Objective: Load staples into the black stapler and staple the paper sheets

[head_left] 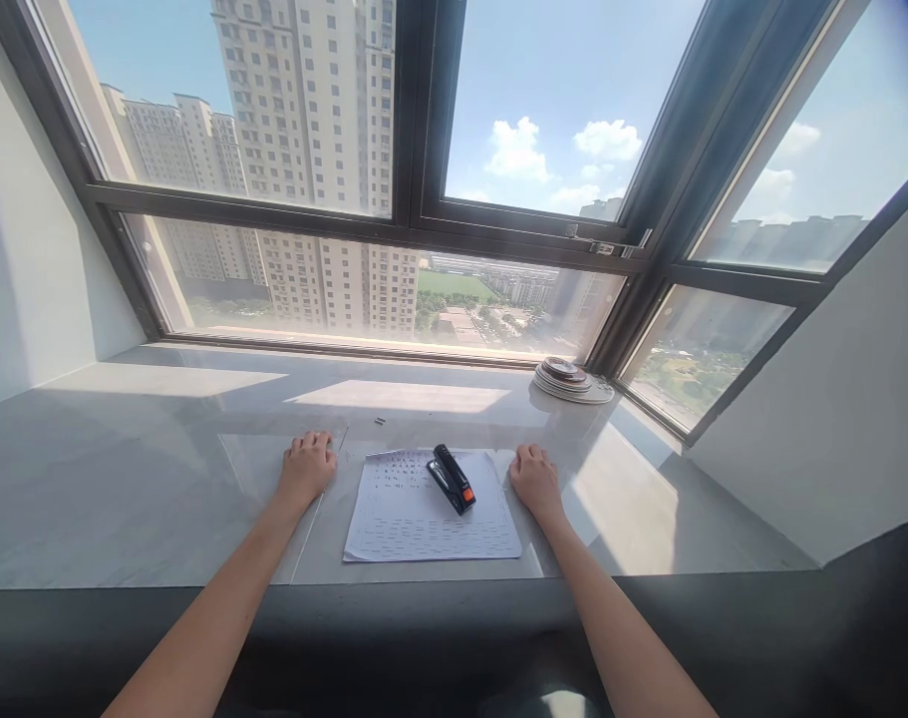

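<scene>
My left hand (309, 466) rests on the window sill to the left of a stack of papers, its fingers curled in a loose fist with nothing visible in them. On the other side, my right hand (535, 479) lies close to the papers' right edge, likewise loosely closed. Between the two hands are the white paper sheets (409, 524), covered with rows of handwriting or print. On top of them, toward the upper right, sits a black stapler (452, 481) with an orange part at its near end. Neither hand touches the stapler.
Beyond the papers lie small staple strips (380, 421) on the pale sill (161, 479). A pile of round, flat discs (573, 382) stands in the far right corner by the dark window frame (401, 234). The sill's front edge runs just below the papers.
</scene>
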A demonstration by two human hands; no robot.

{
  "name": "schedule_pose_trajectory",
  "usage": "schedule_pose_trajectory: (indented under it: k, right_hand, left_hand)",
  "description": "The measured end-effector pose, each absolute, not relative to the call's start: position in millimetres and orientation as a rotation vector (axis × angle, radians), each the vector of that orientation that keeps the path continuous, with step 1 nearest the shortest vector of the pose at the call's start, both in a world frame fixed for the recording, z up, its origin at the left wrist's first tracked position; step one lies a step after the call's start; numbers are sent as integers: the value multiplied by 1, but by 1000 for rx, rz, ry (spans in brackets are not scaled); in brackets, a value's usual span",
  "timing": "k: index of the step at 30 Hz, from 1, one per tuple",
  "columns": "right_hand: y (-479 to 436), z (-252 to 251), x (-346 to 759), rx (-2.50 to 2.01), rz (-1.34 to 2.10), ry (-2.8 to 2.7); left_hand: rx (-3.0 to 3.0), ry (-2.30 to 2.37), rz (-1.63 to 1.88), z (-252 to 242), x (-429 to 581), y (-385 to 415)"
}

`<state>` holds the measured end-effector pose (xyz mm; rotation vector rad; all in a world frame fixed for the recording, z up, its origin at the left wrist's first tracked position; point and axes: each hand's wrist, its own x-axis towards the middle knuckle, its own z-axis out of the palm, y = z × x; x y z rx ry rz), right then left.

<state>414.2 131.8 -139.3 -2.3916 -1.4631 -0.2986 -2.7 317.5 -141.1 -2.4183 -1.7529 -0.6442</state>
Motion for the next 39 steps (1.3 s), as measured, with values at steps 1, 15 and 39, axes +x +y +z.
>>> schedule_pose_trajectory:
  k: [1,15,39]
  right_hand:
    - [132,-139,414,-2388,-298,-1464]
    - [131,-139,413,-2391,-314,-1472]
    - [130,-137,413,-2400,-302,-1467]
  left_hand:
    - [-2417,-1751,-647,-141,-3,318]
    - [-2451,-1790,-633,-139,-3,316]
    - [-2466,-1784,-635,-134,-2,313]
